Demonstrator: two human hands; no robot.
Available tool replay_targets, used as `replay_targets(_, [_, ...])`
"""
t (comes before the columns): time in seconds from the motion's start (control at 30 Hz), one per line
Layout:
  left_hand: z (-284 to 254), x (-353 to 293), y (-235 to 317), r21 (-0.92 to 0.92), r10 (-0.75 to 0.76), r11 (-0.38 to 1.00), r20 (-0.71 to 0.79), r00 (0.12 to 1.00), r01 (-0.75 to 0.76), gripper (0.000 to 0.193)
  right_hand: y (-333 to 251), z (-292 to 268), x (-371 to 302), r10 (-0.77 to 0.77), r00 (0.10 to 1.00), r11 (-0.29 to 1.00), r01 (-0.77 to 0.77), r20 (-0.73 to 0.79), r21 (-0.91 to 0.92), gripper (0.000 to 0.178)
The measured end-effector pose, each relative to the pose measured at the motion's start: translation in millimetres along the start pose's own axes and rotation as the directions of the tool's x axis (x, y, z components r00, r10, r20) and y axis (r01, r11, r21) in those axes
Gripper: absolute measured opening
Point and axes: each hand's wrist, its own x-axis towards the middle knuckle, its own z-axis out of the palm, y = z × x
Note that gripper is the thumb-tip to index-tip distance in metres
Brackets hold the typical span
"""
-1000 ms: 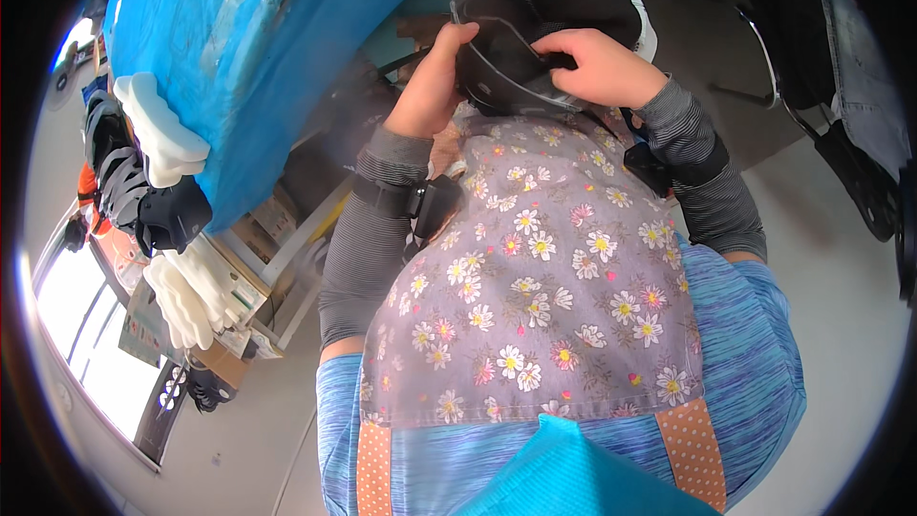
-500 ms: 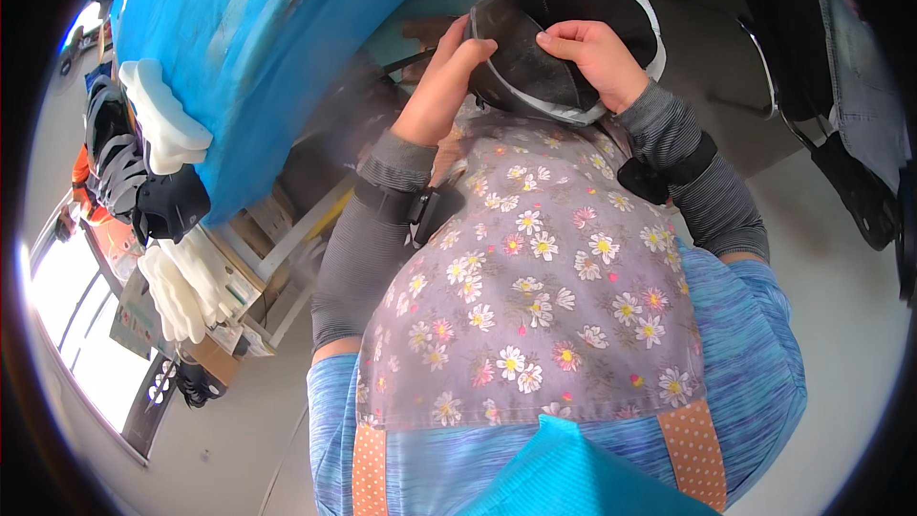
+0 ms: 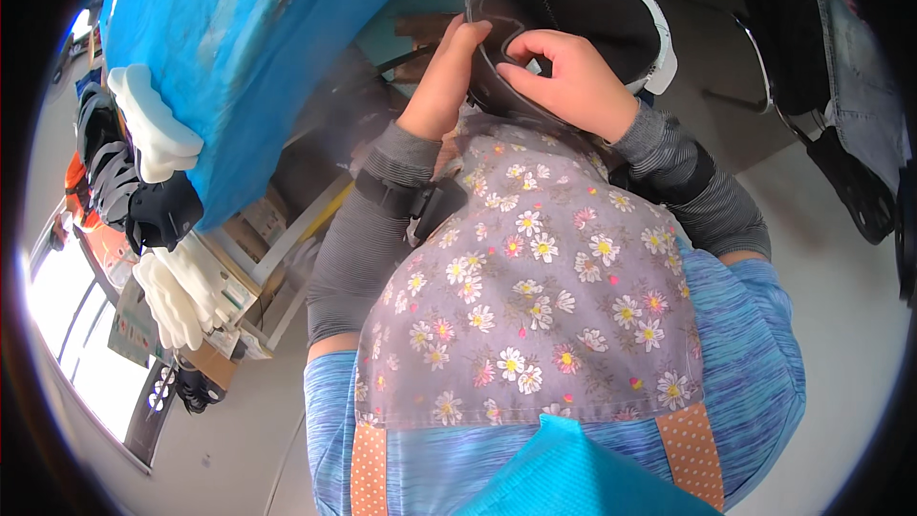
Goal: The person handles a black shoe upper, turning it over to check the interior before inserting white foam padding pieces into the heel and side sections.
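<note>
A dark, hollow, cap-like fabric piece (image 3: 602,24) lies at the top of the view, just beyond my lap, its opening toward me. A white, ribbed band (image 3: 654,14) curves round its far right side. My left hand (image 3: 444,76) is closed on the left edge, with the thumb along the rim. On the near edge my right hand (image 3: 573,76) is closed, thumb and forefinger pinching the dark fabric into a fold. A small pale patch shows between these fingers; what it is I cannot tell. The other fingertips of both hands are hidden.
A large blue sheet-covered surface (image 3: 258,48) rises at the upper left. White foam pieces (image 3: 153,124) and black-and-grey items (image 3: 162,215) hang beside it. On the right stand a metal-framed chair (image 3: 764,67) and hanging dark and grey clothing (image 3: 864,86).
My right hand has moved left and slightly down, and its fingers now fold the near edge. The piece's opening looks wider and its near wall has bent. My left hand stays on the rim.
</note>
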Motion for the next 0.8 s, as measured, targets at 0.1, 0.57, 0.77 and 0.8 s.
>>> replay_targets(0.1, [-5, 0, -2, 0.007, 0.001, 1.0, 0.019, 1.0, -0.001, 0.041, 6, -1, 6, 0.084, 0.996, 0.969, -0.081, 0.003, -0.232, 0.028])
replay_targets(0.57, [8, -11, 20, 0.12, 0.107, 0.988, -0.045, 0.993, -0.101, 0.046, -5, -7, 4, -0.216, 0.976, 0.934, 0.204, -0.007, -0.292, 0.017])
replay_targets(0.77, [-5, 6, -3, 0.208, 0.203, 0.959, -0.039, 0.978, -0.19, 0.055, -12, -1, 2, -0.245, 0.965, 0.912, 0.262, 0.094, -0.314, 0.015])
replay_targets(0.8, [-11, 9, -14, 0.206, 0.203, 0.96, -0.042, 0.978, -0.19, 0.055, -9, 0, 2, -0.241, 0.961, 0.902, 0.273, 0.134, -0.334, 0.015])
